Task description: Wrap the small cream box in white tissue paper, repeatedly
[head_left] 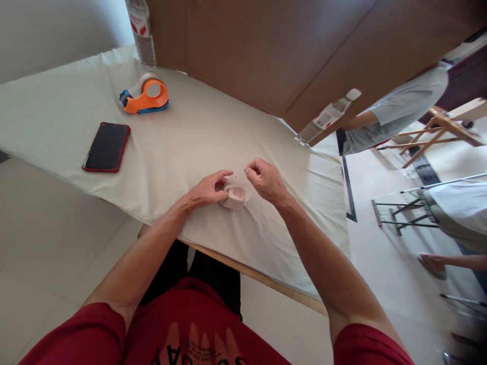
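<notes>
A small whitish see-through packet (235, 195), perhaps a plastic bag or wrapped container, sits on the cloth-covered table near its front edge. Its contents look pale pink and are too blurred to name. My left hand (207, 190) curls around the packet's left side, thumb in front and fingers behind, touching it. Just beyond its right side, my right hand (265, 180) is raised slightly with thumb and fingers pinched together. Whatever lies in that pinch, if anything, is too small to make out.
A phone (107, 147) with a red case and an orange tape dispenser (148, 96) lie to the left. Water bottles (141, 35) stand against a tall cardboard panel (243, 50), another bottle (327, 119) at its right end. Other people (407, 109) and folding stools (407, 210) are at right.
</notes>
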`<state>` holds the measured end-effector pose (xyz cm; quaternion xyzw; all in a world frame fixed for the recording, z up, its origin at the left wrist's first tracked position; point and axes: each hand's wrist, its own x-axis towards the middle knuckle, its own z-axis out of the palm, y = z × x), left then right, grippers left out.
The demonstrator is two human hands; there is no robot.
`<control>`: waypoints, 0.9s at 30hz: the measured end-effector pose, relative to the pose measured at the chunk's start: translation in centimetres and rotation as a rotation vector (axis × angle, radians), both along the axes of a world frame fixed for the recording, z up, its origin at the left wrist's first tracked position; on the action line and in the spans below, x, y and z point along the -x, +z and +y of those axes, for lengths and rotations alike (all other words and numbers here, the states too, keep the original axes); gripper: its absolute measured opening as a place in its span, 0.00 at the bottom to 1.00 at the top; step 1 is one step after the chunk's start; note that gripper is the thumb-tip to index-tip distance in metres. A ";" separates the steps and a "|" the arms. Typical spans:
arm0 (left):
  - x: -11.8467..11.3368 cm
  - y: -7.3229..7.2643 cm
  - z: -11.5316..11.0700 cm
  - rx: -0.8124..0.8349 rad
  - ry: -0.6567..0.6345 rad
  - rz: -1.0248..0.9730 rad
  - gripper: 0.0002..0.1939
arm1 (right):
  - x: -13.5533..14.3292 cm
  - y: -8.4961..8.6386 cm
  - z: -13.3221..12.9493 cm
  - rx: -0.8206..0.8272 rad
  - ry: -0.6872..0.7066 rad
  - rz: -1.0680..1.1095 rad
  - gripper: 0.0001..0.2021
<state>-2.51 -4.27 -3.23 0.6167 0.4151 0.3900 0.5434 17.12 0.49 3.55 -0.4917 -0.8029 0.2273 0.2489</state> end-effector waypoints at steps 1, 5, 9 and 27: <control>0.0 0.1 0.0 0.026 -0.032 -0.042 0.41 | -0.1 0.1 0.1 0.010 -0.003 0.017 0.06; 0.4 0.3 0.0 0.120 -0.103 -0.206 0.41 | -0.3 0.6 0.6 0.039 -0.035 0.093 0.07; 0.4 0.0 0.1 0.152 -0.036 -0.241 0.37 | -0.3 0.7 1.7 0.074 -0.087 0.186 0.07; -0.7 0.1 0.0 0.251 0.154 -0.274 0.08 | 1.0 -3.5 -4.6 0.032 -0.219 0.011 0.20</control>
